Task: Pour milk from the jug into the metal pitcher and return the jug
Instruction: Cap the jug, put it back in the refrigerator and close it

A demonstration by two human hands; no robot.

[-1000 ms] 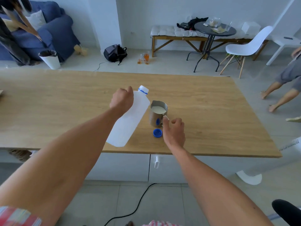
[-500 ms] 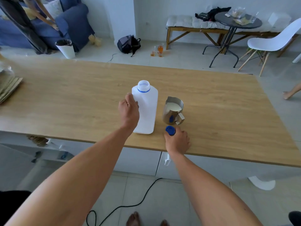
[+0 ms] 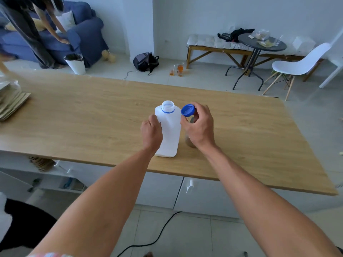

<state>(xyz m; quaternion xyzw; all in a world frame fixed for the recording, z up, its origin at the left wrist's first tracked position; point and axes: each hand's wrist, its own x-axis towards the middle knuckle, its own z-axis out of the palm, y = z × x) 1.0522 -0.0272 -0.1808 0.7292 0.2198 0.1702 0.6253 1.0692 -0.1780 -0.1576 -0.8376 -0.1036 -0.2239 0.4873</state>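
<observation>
The white plastic milk jug (image 3: 169, 130) stands upright on the wooden table (image 3: 92, 117), its mouth uncapped with a blue ring at the neck. My left hand (image 3: 151, 132) grips the jug's left side. My right hand (image 3: 199, 127) holds the blue cap (image 3: 188, 110) in its fingertips, raised just right of the jug's mouth. The metal pitcher (image 3: 189, 142) stands right of the jug, almost wholly hidden behind my right hand; only its lower side shows.
A stack of flat cardboard-like sheets (image 3: 11, 102) lies at the table's left edge. Beyond the table are a blue sofa with a person leaning over it (image 3: 46, 25), a white bin (image 3: 75, 64), a backpack (image 3: 145, 61), a round dark table (image 3: 261, 44) and a white chair (image 3: 297, 65).
The jug went from tilted beside the pitcher to standing upright on the table. My right hand picked the blue cap off the table and lifted it up beside the jug's mouth.
</observation>
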